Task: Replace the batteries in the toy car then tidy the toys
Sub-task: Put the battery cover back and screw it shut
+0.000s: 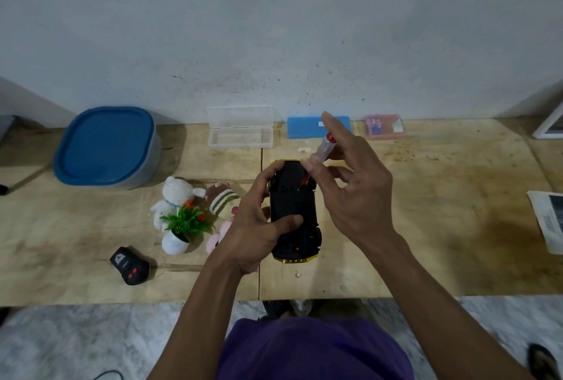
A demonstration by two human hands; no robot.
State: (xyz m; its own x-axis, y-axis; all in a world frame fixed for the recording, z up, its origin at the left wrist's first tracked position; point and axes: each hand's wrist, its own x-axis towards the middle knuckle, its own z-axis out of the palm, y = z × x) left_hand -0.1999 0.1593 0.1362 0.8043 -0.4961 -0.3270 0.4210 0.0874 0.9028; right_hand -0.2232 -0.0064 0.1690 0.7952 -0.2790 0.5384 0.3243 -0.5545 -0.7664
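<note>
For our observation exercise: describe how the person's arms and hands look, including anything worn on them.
Both forearms are bare, with no sleeves in view. The left hand and right hand wear no gloves; no rings, watch or bracelets show. Purple clothing appears below the arms.

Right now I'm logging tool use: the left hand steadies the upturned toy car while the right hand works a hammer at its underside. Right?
Not quite. The head view shows the right hand holding a small screwdriver, not a hammer. The left hand does steady the upturned toy car.
</note>
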